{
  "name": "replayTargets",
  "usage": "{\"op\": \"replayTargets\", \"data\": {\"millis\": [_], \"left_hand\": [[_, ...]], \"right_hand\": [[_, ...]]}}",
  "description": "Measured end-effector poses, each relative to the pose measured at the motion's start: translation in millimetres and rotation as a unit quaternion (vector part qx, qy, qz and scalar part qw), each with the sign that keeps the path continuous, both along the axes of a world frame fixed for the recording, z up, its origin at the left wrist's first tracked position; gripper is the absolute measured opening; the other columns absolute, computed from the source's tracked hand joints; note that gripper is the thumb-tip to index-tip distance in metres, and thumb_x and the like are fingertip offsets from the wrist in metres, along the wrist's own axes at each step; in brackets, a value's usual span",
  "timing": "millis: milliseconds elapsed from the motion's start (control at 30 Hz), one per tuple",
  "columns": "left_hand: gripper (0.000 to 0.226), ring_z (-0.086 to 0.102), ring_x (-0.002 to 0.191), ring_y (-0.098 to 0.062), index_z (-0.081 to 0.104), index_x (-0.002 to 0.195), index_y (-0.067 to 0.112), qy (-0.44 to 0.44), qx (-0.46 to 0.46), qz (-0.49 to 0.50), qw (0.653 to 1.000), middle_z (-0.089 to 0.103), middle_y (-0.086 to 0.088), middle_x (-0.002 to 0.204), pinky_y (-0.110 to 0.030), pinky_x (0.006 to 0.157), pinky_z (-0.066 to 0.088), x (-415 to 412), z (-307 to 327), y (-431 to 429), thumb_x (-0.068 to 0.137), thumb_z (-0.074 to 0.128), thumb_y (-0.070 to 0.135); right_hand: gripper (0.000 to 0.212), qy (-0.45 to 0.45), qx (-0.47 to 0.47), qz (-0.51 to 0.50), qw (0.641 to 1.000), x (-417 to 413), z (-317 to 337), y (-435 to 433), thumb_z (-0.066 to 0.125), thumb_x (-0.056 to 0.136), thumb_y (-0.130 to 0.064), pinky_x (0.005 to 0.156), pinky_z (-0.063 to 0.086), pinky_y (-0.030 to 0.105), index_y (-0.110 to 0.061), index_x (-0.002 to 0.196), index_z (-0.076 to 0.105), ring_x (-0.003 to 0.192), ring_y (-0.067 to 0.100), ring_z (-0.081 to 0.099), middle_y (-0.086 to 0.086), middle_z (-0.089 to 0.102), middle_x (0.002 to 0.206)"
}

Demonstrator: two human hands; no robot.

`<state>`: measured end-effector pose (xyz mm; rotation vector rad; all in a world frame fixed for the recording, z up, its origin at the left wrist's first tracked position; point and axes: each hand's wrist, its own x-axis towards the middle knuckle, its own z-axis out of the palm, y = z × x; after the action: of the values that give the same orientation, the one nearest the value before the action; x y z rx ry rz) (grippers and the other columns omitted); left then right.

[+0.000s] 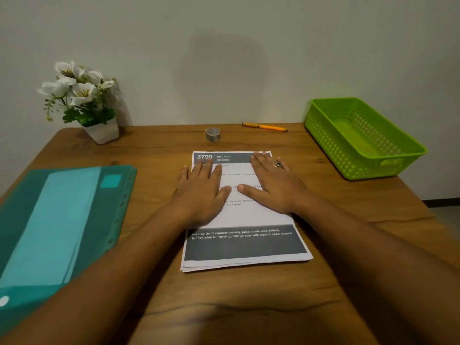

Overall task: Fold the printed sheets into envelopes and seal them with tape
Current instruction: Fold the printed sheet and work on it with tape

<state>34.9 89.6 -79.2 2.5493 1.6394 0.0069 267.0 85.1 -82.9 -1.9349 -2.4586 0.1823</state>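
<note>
A small stack of printed sheets (245, 245) lies flat in the middle of the wooden table (159, 155), with grey bands at its top and bottom. My left hand (201, 192) rests palm down on the upper left part of the top sheet, fingers straight. My right hand (272, 183), a ring on one finger, lies flat on the upper right part. The two thumbs almost meet over the page. A roll of tape (213, 134) stands on the table beyond the sheets, apart from both hands.
A teal plastic folder (57, 220) lies at the left. A green perforated basket (361, 138) sits at the back right. An orange pen (265, 127) lies near the wall. A white pot of artificial flowers (82, 100) stands at the back left.
</note>
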Motion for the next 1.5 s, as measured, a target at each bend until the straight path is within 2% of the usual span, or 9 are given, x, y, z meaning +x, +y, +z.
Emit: {"op": "replayTargets", "data": {"millis": [300, 433, 533, 767, 867, 1067, 1167, 1333, 1500], "left_hand": [[0.074, 0.0, 0.157, -0.023, 0.006, 0.164, 0.022, 0.006, 0.029, -0.001, 1.0, 0.004, -0.003, 0.172, -0.051, 0.126, 0.004, -16, -6, 22, 0.101, 0.008, 0.061], [0.073, 0.0, 0.157, -0.022, 0.006, 0.163, 0.023, -0.002, 0.037, 0.0, 0.999, 0.005, -0.003, 0.172, -0.051, 0.126, 0.005, -18, -5, 21, 0.098, 0.004, 0.056], [0.074, 0.0, 0.158, -0.021, 0.006, 0.163, 0.023, -0.007, 0.039, -0.002, 0.999, 0.005, -0.003, 0.172, -0.05, 0.126, 0.004, -18, -6, 19, 0.097, 0.002, 0.054], [0.074, -0.001, 0.158, -0.02, 0.005, 0.164, 0.024, -0.009, 0.032, 0.0, 0.999, 0.004, -0.002, 0.172, -0.05, 0.127, 0.003, -17, -6, 20, 0.097, 0.003, 0.056], [0.073, -0.003, 0.158, -0.023, 0.004, 0.164, 0.021, 0.004, 0.028, 0.019, 0.999, 0.002, -0.005, 0.172, -0.053, 0.126, 0.0, -12, -4, 18, 0.1, 0.006, 0.057], [0.068, -0.009, 0.157, -0.02, 0.002, 0.164, 0.022, -0.013, 0.009, -0.093, 0.996, -0.004, -0.002, 0.172, -0.05, 0.127, -0.002, 25, -3, -2, 0.106, 0.008, 0.056], [0.076, -0.007, 0.157, -0.021, 0.0, 0.164, 0.022, 0.01, 0.016, -0.07, 0.997, -0.005, -0.002, 0.171, -0.05, 0.127, 0.0, 7, -2, 16, 0.102, 0.008, 0.066], [0.091, -0.003, 0.158, -0.021, 0.001, 0.164, 0.022, 0.015, 0.01, -0.003, 1.0, -0.003, -0.004, 0.172, -0.052, 0.126, 0.002, -32, -1, 45, 0.093, 0.006, 0.078], [0.102, 0.0, 0.158, -0.019, 0.002, 0.164, 0.02, -0.014, 0.022, 0.005, 1.0, 0.001, -0.002, 0.172, -0.05, 0.127, 0.003, -31, -3, 42, 0.083, -0.002, 0.082]], "right_hand": [[0.105, -0.005, -0.001, 0.011, 1.0, -2, 6, -4, 0.013, 0.092, -0.086, 0.128, -0.001, 0.05, -0.013, 0.166, 0.005, 0.161, 0.021, -0.002, 0.005, 0.001, 0.175], [0.099, 0.01, 0.004, 0.125, 0.992, -39, 8, -26, 0.02, 0.097, -0.08, 0.129, -0.004, 0.045, -0.011, 0.166, 0.004, 0.16, 0.02, -0.005, 0.009, -0.001, 0.174], [0.097, 0.026, 0.002, 0.151, 0.988, -54, 2, -37, 0.023, 0.097, -0.08, 0.129, -0.006, 0.041, -0.015, 0.166, 0.002, 0.16, 0.016, -0.006, 0.005, -0.003, 0.174], [0.107, -0.006, -0.024, -0.009, 1.0, 3, 6, 3, 0.014, 0.088, -0.091, 0.127, -0.002, 0.047, -0.018, 0.166, 0.0, 0.16, 0.018, -0.005, 0.0, -0.005, 0.174], [0.106, -0.004, -0.015, -0.01, 1.0, 1, 2, 5, 0.014, 0.089, -0.09, 0.127, -0.002, 0.046, -0.019, 0.167, 0.002, 0.16, 0.018, -0.003, -0.001, -0.004, 0.174], [0.105, -0.005, -0.005, 0.0, 1.0, 3, 3, 3, 0.005, 0.087, -0.085, 0.128, 0.002, 0.048, -0.018, 0.167, 0.001, 0.16, 0.018, -0.004, 0.001, -0.003, 0.175], [0.1, -0.005, -0.004, 0.0, 1.0, 3, 2, 3, 0.011, 0.092, -0.084, 0.128, 0.001, 0.048, -0.017, 0.166, 0.001, 0.16, 0.018, -0.003, 0.001, -0.004, 0.175], [0.104, 0.017, 0.003, -0.008, 1.0, 4, 2, 4, 0.017, 0.091, -0.087, 0.127, 0.001, 0.048, -0.017, 0.166, 0.005, 0.161, 0.02, -0.001, 0.003, 0.0, 0.175], [0.121, 0.125, 0.046, -0.14, 0.981, 7, 0, 14, 0.039, 0.075, -0.098, 0.128, 0.013, 0.052, -0.019, 0.164, 0.016, 0.159, 0.028, 0.014, 0.007, 0.019, 0.172]]}}
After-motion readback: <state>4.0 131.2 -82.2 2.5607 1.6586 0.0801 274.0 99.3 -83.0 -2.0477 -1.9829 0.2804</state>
